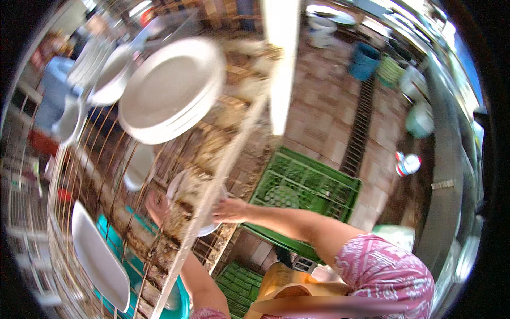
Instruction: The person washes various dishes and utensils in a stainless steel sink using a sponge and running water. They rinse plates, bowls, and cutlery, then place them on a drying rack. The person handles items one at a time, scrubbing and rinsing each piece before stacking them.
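Head view: right hand (229,211) curled on round white dish (208,229); left hand (157,208) blurred, grip unclear

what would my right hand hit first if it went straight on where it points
Probably the white dish: the right hand looks to be right at its edge, though blur and the shelf rail leave depth unclear.
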A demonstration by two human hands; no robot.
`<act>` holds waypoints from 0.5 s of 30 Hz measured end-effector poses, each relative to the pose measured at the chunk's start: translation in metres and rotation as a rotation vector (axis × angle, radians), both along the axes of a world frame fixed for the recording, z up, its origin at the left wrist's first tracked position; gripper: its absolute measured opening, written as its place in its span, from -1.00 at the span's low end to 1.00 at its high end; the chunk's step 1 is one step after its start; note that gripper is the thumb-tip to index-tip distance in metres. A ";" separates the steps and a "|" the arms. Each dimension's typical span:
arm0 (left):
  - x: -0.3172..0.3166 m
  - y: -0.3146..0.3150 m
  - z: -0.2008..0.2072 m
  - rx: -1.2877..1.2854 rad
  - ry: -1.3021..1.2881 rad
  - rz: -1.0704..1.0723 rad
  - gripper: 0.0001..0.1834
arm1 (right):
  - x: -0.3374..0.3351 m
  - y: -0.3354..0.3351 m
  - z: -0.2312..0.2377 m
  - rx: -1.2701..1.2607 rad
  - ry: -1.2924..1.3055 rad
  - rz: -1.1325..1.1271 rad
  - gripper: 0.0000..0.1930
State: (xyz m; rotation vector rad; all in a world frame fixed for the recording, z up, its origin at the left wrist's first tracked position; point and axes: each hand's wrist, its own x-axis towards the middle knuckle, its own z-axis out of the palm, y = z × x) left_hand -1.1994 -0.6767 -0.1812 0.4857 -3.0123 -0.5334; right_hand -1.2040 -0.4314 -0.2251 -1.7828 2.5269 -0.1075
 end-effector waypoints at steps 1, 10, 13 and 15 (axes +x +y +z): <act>0.006 0.015 0.012 0.043 0.047 -0.006 -0.55 | 0.005 0.002 0.024 0.036 -0.059 -0.069 -0.47; 0.130 0.250 0.082 0.651 0.053 -0.710 -0.68 | 0.227 0.273 0.144 -0.452 -0.113 -0.902 -0.44; 0.152 0.355 0.109 0.465 -0.553 -1.235 -0.67 | 0.359 0.436 0.144 -0.502 -0.053 -1.397 -0.46; 0.166 0.422 0.109 0.186 -0.673 -1.432 -0.64 | 0.466 0.502 0.140 -0.777 0.360 -1.875 -0.46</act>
